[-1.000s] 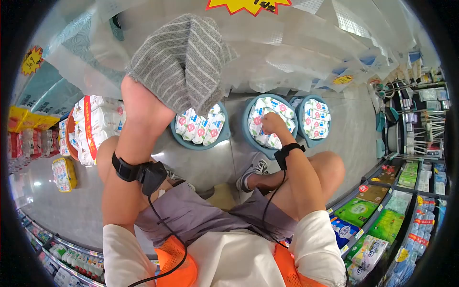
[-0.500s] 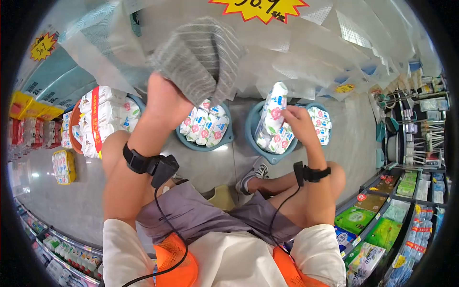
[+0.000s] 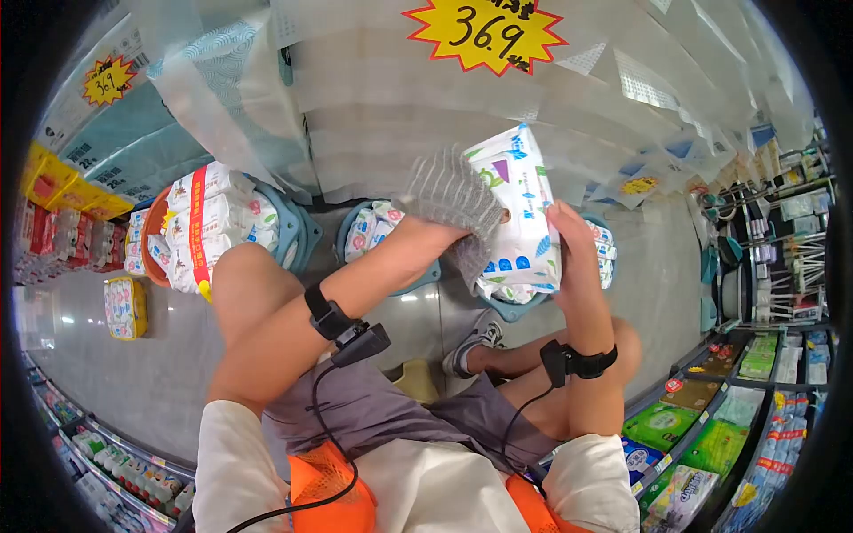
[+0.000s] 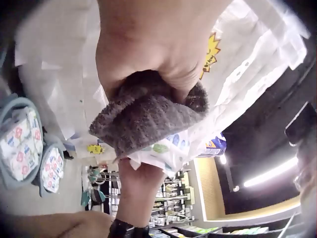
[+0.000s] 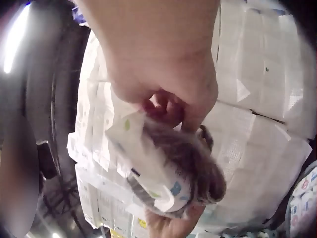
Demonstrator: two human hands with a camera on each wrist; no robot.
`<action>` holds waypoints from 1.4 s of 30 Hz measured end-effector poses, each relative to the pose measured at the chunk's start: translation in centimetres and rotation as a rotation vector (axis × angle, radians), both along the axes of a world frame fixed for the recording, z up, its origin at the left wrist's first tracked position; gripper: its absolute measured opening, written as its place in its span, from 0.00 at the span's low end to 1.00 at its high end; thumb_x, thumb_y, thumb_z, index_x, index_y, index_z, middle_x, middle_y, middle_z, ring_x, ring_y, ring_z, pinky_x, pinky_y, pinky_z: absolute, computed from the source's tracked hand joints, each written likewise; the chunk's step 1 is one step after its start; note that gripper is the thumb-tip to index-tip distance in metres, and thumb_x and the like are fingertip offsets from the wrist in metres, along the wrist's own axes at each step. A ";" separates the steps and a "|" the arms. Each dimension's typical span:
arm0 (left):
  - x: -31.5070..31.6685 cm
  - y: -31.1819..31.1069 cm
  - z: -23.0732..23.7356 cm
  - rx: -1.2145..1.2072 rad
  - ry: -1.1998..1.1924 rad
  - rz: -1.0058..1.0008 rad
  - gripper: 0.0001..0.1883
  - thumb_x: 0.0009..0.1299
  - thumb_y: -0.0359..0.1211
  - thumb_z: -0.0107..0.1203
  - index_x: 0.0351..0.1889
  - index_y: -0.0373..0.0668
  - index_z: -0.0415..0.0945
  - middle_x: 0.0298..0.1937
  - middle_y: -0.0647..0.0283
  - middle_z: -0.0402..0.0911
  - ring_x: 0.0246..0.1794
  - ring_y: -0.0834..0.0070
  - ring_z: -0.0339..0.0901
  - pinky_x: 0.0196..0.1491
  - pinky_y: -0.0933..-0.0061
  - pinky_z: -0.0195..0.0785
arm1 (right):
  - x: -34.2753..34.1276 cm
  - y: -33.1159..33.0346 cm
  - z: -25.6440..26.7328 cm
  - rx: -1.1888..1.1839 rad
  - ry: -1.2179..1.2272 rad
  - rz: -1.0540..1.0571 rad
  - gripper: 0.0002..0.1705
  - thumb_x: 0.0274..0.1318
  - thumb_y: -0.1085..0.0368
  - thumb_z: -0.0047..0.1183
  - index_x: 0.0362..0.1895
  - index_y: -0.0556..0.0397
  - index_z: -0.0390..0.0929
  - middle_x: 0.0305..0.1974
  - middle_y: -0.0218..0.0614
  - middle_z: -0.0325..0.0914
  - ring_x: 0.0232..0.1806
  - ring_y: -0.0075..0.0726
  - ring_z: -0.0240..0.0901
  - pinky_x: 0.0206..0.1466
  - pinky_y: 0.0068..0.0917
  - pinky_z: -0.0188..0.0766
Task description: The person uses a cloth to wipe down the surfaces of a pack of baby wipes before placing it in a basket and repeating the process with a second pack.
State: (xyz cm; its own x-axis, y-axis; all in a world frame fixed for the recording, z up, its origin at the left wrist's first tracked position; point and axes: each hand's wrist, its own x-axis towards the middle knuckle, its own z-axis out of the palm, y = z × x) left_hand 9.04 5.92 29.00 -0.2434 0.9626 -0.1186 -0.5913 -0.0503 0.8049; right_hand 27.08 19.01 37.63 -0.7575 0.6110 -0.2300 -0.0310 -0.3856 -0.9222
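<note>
My right hand [image 3: 576,244] grips the right edge of a white soft tissue pack [image 3: 526,209] with blue and green print, raised over a blue tub [image 3: 514,311]. A grey striped cloth [image 3: 455,191] is in my left hand [image 4: 153,54], whose fingers are mostly hidden by it in the head view. The cloth lies against the pack's left side. In the right wrist view, the cloth [image 5: 183,158] and the pack [image 5: 163,183] overlap below the right hand [image 5: 168,84].
Blue tubs of similar packs stand to the left [image 3: 425,280] and right [image 3: 604,253]. Wrapped packs with a red band [image 3: 197,226] sit farther left by a yellow basket [image 3: 140,306]. Stacked wrapped goods [image 3: 382,98] rise ahead, and shelves [image 3: 675,426] line the right.
The right hand has lifted the tissue pack out of the middle tub and turned its broad face up. The left hand has brought the cloth down and right, onto the pack.
</note>
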 end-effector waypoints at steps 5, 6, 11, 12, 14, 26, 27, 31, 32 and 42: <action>1.6 0.4 1.8 -0.163 -0.042 0.174 0.19 0.77 0.33 0.63 0.64 0.36 0.81 0.61 0.60 0.85 0.60 0.73 0.81 0.61 0.68 0.74 | 0.1 -1.4 -0.4 0.097 -0.010 0.060 0.11 0.79 0.56 0.54 0.44 0.47 0.71 0.43 0.23 0.75 0.47 0.15 0.72 0.52 0.21 0.72; 1.7 0.5 2.3 -0.216 -0.049 0.177 0.18 0.77 0.34 0.63 0.62 0.36 0.82 0.59 0.60 0.86 0.59 0.73 0.82 0.61 0.68 0.74 | 0.2 -1.7 0.0 0.083 -0.021 0.052 0.12 0.77 0.57 0.58 0.43 0.46 0.68 0.43 0.23 0.72 0.47 0.15 0.69 0.54 0.22 0.70; 1.4 0.5 4.7 -0.272 -0.074 0.221 0.17 0.82 0.38 0.53 0.59 0.34 0.80 0.51 0.59 0.86 0.50 0.72 0.84 0.54 0.69 0.77 | 0.1 -2.5 0.1 0.321 -0.130 0.128 0.20 0.65 0.65 0.69 0.45 0.48 0.66 0.44 0.25 0.70 0.49 0.19 0.68 0.56 0.23 0.69; 1.2 0.4 5.2 -0.289 -0.112 0.213 0.18 0.83 0.40 0.52 0.57 0.34 0.81 0.49 0.59 0.87 0.47 0.72 0.85 0.52 0.69 0.77 | 0.1 -2.7 -0.3 0.409 -0.143 0.160 0.21 0.64 0.66 0.71 0.46 0.49 0.66 0.44 0.25 0.70 0.50 0.20 0.68 0.57 0.23 0.69; 1.2 0.8 4.9 -0.224 -0.073 0.255 0.19 0.84 0.41 0.50 0.55 0.34 0.81 0.46 0.58 0.87 0.43 0.72 0.85 0.48 0.69 0.78 | -0.4 -3.7 -0.3 0.505 -0.182 0.216 0.28 0.57 0.72 0.73 0.50 0.49 0.63 0.47 0.29 0.70 0.54 0.24 0.69 0.60 0.27 0.70; 3.0 -0.2 3.1 -0.055 0.360 0.144 0.27 0.73 0.29 0.65 0.69 0.36 0.73 0.63 0.60 0.81 0.62 0.71 0.79 0.62 0.66 0.77 | 1.3 -3.4 -0.4 0.468 -0.058 0.031 0.65 0.48 0.82 0.64 0.87 0.55 0.41 0.75 0.51 0.63 0.77 0.46 0.64 0.76 0.38 0.66; 3.5 -0.1 2.8 -0.102 0.333 0.192 0.27 0.73 0.31 0.66 0.69 0.37 0.73 0.64 0.60 0.81 0.62 0.72 0.79 0.63 0.66 0.76 | 1.3 -3.9 -0.5 0.537 -0.055 0.056 0.65 0.48 0.82 0.63 0.87 0.56 0.40 0.77 0.52 0.61 0.78 0.47 0.63 0.77 0.39 0.64; 3.1 0.5 2.5 -0.235 0.099 0.281 0.27 0.76 0.40 0.64 0.68 0.36 0.75 0.63 0.60 0.81 0.62 0.72 0.79 0.63 0.67 0.74 | 0.9 -4.6 -1.2 0.787 -0.102 0.147 0.64 0.51 0.81 0.62 0.88 0.52 0.40 0.83 0.48 0.51 0.83 0.44 0.54 0.83 0.41 0.56; 2.6 0.7 2.8 -0.279 0.030 0.297 0.26 0.78 0.42 0.62 0.68 0.35 0.76 0.62 0.60 0.81 0.62 0.73 0.78 0.63 0.68 0.73 | 0.8 -4.4 -1.6 0.877 -0.127 0.139 0.67 0.50 0.80 0.68 0.88 0.52 0.39 0.82 0.47 0.54 0.82 0.44 0.56 0.82 0.40 0.58; 0.0 0.3 2.2 -0.084 0.007 0.258 0.19 0.78 0.32 0.60 0.64 0.34 0.78 0.59 0.60 0.84 0.58 0.70 0.82 0.62 0.67 0.75 | 1.3 -1.0 0.3 0.441 -0.094 0.137 0.69 0.48 0.69 0.80 0.86 0.60 0.45 0.75 0.49 0.65 0.72 0.42 0.71 0.72 0.38 0.72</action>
